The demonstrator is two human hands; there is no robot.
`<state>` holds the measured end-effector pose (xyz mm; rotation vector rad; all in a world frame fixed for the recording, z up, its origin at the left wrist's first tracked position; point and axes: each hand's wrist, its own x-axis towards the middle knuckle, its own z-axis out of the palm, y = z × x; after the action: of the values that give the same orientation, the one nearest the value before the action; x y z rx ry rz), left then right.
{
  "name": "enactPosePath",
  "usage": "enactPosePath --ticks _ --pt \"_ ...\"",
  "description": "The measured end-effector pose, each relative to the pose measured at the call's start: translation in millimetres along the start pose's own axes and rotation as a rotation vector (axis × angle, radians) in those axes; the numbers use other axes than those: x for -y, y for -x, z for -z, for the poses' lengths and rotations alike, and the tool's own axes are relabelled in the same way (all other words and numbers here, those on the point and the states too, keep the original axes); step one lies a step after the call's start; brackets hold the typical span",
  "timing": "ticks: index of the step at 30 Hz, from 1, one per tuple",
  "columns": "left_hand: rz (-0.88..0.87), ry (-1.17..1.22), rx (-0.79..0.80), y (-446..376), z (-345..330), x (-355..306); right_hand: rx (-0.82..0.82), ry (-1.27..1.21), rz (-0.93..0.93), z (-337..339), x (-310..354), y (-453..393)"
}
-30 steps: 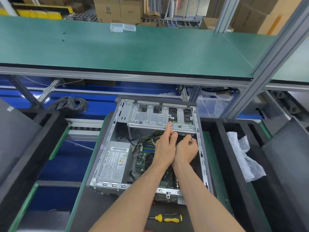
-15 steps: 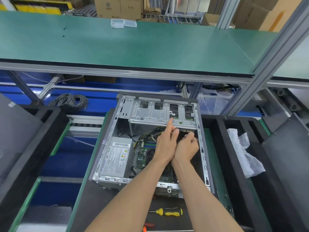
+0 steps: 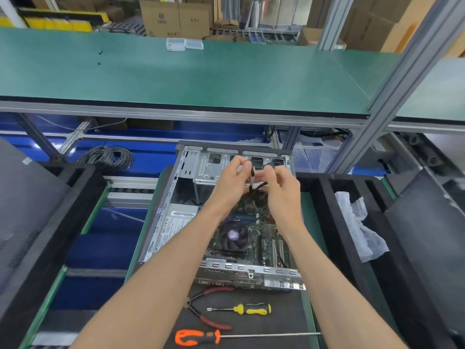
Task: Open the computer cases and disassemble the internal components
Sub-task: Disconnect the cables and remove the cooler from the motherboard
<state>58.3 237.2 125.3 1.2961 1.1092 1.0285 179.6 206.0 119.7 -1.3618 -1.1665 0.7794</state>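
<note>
Both hands, left (image 3: 232, 181) and right (image 3: 281, 183), pinch a black cable (image 3: 252, 183) above the opened computer case (image 3: 176, 197) at centre frame; fan (image 3: 232, 235) and boards remain inside.

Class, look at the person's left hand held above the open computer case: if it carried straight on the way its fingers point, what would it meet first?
Probably the metal drive cage at the far end of the computer case. The left hand, pinching a black cable, points away from the person toward it. Depth is unclear, so it might pass above.
</note>
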Motion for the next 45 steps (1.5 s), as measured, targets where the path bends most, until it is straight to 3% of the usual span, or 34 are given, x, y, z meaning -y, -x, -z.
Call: enactPosePath --ticks 12,18,24,28,30,34,39,45 --pt "0.013 0.291 0.03 8.4 8.5 -18.5 0.225 0.316 0.058 8.8 -12.2 12.3" --pt "-0.038 0.412 0.068 17.3 15.0 -14.7 0.288 0.279 0.083 9.9 3.3 9.8" --pt "0.036 -0.066 0.12 24.8 18.6 1.0 0.239 0.231 0.015 17.0 19.0 6.5" --pt "0.166 -0.644 0.008 22.5 21.6 28.2 0.177 0.272 -0.007 26.4 19.5 4.9" --pt "0.208 -0.821 0.038 20.1 20.3 40.7 0.154 0.237 -0.052 29.9 16.4 7.3" --pt "0.23 -0.871 0.11 8.9 16.9 57.6 0.125 0.185 -0.124 32.4 7.1 14.6" --pt "0.081 -0.974 0.064 -8.0 12.6 74.2 0.078 0.175 -0.168 32.2 -7.4 13.2" --pt "0.102 -1.205 0.178 -27.7 5.2 96.3 0.057 0.192 -0.175 32.2 -25.6 8.7"
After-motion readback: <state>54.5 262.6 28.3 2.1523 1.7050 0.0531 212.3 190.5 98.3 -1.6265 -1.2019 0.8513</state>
